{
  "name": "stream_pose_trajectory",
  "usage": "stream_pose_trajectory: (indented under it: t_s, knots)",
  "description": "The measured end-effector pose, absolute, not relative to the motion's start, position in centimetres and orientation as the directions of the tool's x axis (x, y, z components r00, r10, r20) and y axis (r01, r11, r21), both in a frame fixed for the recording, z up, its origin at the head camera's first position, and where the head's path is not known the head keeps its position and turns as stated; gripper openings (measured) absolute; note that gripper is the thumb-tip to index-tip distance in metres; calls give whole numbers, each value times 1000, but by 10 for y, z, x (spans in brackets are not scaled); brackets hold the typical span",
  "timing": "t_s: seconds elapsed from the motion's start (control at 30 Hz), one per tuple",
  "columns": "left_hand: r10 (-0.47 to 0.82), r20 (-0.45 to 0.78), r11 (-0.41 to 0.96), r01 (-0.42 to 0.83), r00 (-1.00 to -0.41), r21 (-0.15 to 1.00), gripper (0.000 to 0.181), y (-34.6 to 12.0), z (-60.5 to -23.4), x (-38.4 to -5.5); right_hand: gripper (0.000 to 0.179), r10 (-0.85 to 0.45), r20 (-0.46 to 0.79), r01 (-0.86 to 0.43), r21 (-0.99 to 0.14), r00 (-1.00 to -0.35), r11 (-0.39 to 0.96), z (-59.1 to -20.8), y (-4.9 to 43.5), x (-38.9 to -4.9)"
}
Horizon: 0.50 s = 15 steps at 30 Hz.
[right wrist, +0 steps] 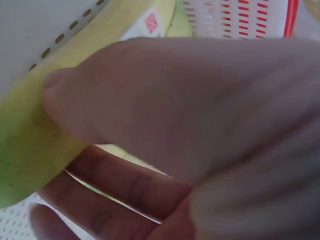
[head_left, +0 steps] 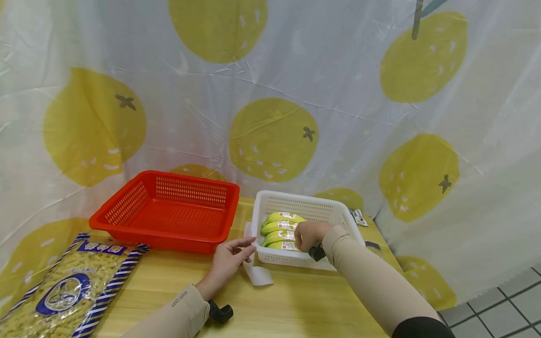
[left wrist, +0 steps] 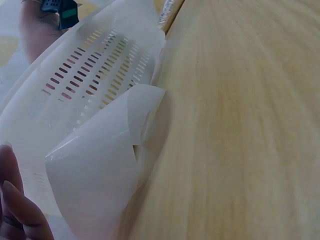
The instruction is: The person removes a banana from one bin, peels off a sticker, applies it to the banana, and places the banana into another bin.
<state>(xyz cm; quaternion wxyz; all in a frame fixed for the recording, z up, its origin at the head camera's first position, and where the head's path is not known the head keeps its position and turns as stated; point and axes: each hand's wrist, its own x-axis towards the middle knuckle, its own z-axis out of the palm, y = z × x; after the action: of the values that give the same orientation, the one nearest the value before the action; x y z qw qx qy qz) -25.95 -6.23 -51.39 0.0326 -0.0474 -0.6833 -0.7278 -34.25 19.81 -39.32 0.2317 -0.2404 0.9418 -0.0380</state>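
Several yellow-green bananas (head_left: 279, 226) with printed white labels lie side by side in a white perforated basket (head_left: 297, 199). My right hand (head_left: 310, 234) reaches into this basket at their right end. In the right wrist view its thumb lies over a banana (right wrist: 30, 130) and the fingers curl beneath it, gripping it. My left hand (head_left: 230, 258) is at the basket's front left corner, its index fingertip at the rim and the thumb stretched out below. A white paper strip (head_left: 258, 276) lies by that corner, its end curling up in front of the basket in the left wrist view.
A red perforated basket (head_left: 181, 213) stands to the left of the white one. At the front left lies a clear bag of pasta (head_left: 72, 286) with striped edges. A small printed packet (head_left: 358, 217) sits behind the white basket's right side. A lemon-print curtain (head_left: 338, 150) hangs behind the table.
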Motion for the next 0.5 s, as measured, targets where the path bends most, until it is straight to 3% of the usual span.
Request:
stream_pose_trajectory:
  t_s: [0.27,0.5]
  knots:
    - [23,109,-68,107,-994,992,39,-68,-516,-260,42,-476,-524,-412,-241,-707,879,-396,195,-343]
    - [9,120,-55,119,-993,991,34,-68,-514,-259,41,-459,-548,-393,-242,-699,887,-397,189,-341]
